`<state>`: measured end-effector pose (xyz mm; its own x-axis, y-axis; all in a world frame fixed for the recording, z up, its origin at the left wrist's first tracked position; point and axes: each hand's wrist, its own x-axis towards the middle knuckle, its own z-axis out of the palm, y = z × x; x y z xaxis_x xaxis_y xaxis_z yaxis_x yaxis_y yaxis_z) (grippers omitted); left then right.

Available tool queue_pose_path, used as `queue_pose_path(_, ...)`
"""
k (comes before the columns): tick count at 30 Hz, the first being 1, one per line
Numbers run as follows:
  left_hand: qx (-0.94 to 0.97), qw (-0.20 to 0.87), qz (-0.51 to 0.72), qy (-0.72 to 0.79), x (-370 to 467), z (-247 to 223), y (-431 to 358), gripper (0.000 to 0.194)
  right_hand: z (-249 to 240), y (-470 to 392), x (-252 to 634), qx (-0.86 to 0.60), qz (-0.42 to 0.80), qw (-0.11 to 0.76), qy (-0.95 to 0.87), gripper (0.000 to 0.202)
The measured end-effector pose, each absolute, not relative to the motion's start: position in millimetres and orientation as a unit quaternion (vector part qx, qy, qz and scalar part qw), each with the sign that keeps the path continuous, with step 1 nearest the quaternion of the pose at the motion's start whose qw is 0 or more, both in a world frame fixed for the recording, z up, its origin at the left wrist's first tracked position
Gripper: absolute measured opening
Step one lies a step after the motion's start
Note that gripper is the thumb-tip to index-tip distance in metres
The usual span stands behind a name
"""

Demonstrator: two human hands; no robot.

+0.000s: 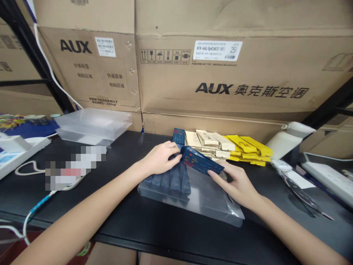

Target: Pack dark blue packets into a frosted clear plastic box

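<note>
A dark blue packet [202, 161] with gold and red print is held slanted above an open clear plastic box [209, 206]. My right hand [237, 180] grips its right end between thumb and fingers. At the packet's other end, my left hand [162, 157] has its thumb and fingers closed on dark blue packaging; its fingertips partly hide the contact. Several more dark blue packets [172, 180] stand side by side in the left part of the box. Behind my left hand, another dark blue packet [179, 136] lies on the black table [124, 206].
Cream packets [208, 138] and yellow packets [248, 147] lie stacked behind the box. To the right are a white bottle [289, 138], glasses [298, 193] and a power strip [328, 180]. Clear plastic trays [93, 125] sit at back left, before large cardboard boxes [165, 88].
</note>
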<state>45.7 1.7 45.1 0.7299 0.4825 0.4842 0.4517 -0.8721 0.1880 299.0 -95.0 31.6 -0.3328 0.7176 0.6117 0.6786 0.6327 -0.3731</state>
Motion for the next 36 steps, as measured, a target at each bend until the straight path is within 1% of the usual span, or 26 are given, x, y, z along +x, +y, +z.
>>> queue_pose_path(13,0.929,0.029,0.269,0.252,45.8,45.7,1.2,0.023,31.8,-95.2,299.9,-0.427,0.024,0.387,-0.817,0.014)
queue_pose_path(24,0.928,0.031,0.273,0.251,45.7,45.8,1.6,0.023,33.5,-95.8,298.9,-0.421,0.017,0.384,-0.822,0.011)
queue_pose_path(30,0.929,0.024,0.269,0.252,45.7,45.7,1.6,0.023,33.5,-95.5,299.3,-0.416,0.017,0.38,-0.826,0.007)
queue_pose_path(36,0.929,0.023,0.269,0.252,45.6,45.6,1.4,0.023,33.4,-96.4,299.1,-0.408,0.019,0.374,-0.832,0.007)
